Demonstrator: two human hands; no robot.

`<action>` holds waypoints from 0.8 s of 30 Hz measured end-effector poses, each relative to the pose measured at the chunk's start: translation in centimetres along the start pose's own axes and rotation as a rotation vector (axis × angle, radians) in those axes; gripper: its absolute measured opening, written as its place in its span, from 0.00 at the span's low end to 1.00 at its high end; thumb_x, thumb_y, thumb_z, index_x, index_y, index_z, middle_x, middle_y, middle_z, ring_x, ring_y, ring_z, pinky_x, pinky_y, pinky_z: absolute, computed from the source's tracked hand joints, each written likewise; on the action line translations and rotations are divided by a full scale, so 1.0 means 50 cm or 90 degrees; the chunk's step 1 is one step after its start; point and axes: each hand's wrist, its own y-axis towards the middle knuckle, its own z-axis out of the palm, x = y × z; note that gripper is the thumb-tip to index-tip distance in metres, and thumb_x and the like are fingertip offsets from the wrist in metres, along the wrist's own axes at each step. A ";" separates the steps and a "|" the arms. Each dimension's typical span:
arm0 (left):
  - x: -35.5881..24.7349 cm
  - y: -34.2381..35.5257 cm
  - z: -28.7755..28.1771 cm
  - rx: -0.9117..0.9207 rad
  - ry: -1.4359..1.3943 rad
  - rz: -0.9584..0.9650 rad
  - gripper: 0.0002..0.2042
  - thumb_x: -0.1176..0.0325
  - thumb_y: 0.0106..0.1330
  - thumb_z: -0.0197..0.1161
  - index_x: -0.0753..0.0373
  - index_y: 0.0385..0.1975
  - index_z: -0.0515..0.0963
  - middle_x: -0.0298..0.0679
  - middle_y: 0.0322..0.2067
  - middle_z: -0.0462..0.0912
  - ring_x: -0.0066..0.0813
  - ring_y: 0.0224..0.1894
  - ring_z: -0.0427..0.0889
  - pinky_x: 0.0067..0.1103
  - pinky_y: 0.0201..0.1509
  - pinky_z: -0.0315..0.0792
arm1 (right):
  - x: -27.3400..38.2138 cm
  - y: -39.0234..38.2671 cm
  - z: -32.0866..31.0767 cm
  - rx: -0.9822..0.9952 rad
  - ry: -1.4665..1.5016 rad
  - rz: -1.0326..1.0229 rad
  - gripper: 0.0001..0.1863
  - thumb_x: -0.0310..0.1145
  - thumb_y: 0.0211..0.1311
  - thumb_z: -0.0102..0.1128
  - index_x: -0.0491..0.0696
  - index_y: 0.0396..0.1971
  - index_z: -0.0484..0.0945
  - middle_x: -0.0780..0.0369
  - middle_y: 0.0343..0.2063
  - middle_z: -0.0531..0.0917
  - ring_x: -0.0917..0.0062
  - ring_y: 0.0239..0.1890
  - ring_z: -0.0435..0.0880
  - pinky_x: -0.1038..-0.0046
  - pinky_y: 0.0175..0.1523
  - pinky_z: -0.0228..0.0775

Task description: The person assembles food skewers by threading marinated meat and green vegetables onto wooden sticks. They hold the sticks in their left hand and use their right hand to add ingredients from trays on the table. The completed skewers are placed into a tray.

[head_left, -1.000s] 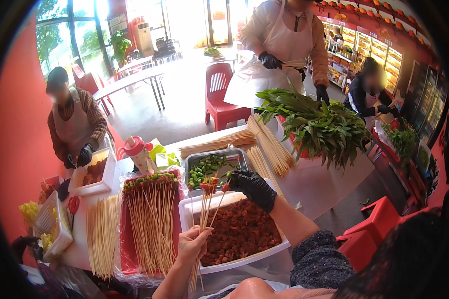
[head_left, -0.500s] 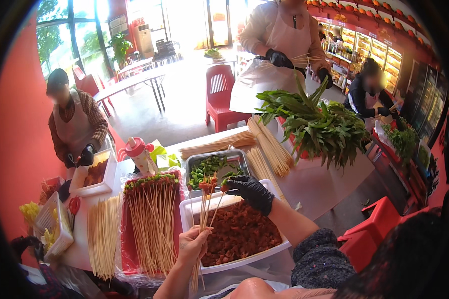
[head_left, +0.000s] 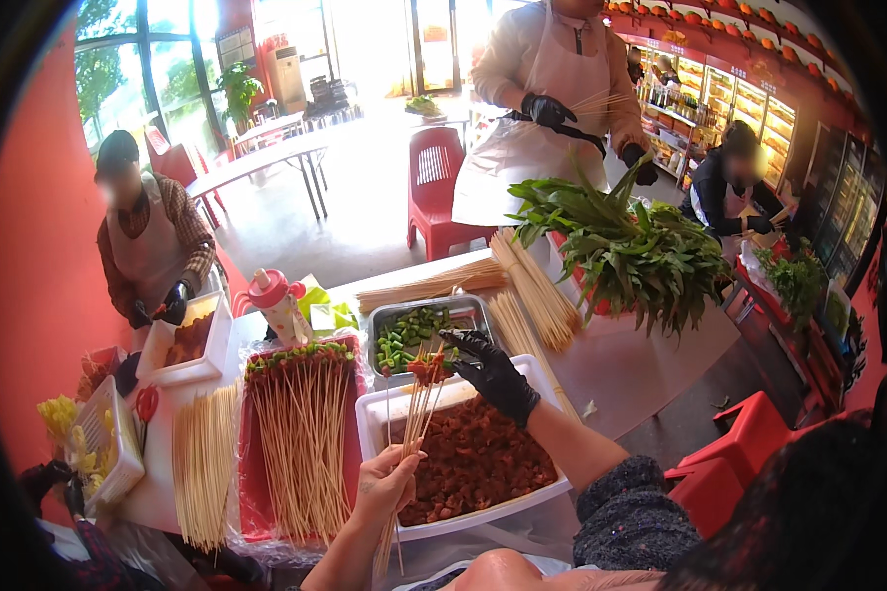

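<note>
My bare left hand (head_left: 388,481) is closed round several bamboo skewers (head_left: 419,419), points upward, over the near side of a white tub (head_left: 536,500). Reddish pieces of meat (head_left: 430,368) sit near the skewers' tips. My right hand (head_left: 498,376), in a black glove, is just right of those tips, its fingers apart and nothing visible between them. Dark red marinated meat (head_left: 483,458) fills much of the tub. Behind it, a metal tray (head_left: 483,313) holds cut green pepper pieces (head_left: 404,340).
Left of the tub, a red tray (head_left: 250,473) holds many filled skewers, beside a pile of bare skewers (head_left: 205,463). More skewers (head_left: 534,291) and leafy greens (head_left: 626,251) lie farther off. A pink-lidded bottle (head_left: 278,305) stands behind. Co-workers (head_left: 153,236) are around the table.
The skewers in my left hand have leaned right. The fingers of my right hand have spread, and the green piece at their tips no longer shows there.
</note>
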 end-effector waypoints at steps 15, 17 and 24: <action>-0.011 0.000 0.000 -0.084 -0.129 -0.010 0.14 0.74 0.58 0.59 0.70 0.43 0.73 0.32 0.17 0.74 0.13 0.07 0.64 0.11 0.06 0.55 | -0.013 -0.006 0.006 -0.001 0.027 0.024 0.17 0.23 0.52 0.56 0.46 0.45 0.73 0.60 0.46 0.73 0.72 0.51 0.70 0.73 0.56 0.60; -0.011 -0.001 -0.003 -0.097 -0.139 -0.013 0.14 0.75 0.57 0.59 0.70 0.44 0.72 0.32 0.17 0.73 0.14 0.07 0.64 0.11 0.06 0.55 | -0.015 0.001 0.006 -0.015 0.075 0.072 0.18 0.23 0.52 0.56 0.46 0.45 0.73 0.61 0.45 0.75 0.74 0.49 0.71 0.73 0.55 0.62; -0.021 0.002 0.000 -0.117 -0.154 -0.015 0.11 0.76 0.57 0.59 0.69 0.40 0.72 0.32 0.17 0.72 0.15 0.07 0.65 0.12 0.06 0.55 | -0.145 0.164 -0.024 0.166 -0.126 0.182 0.15 0.29 0.51 0.55 0.48 0.42 0.76 0.57 0.42 0.78 0.72 0.42 0.76 0.73 0.46 0.68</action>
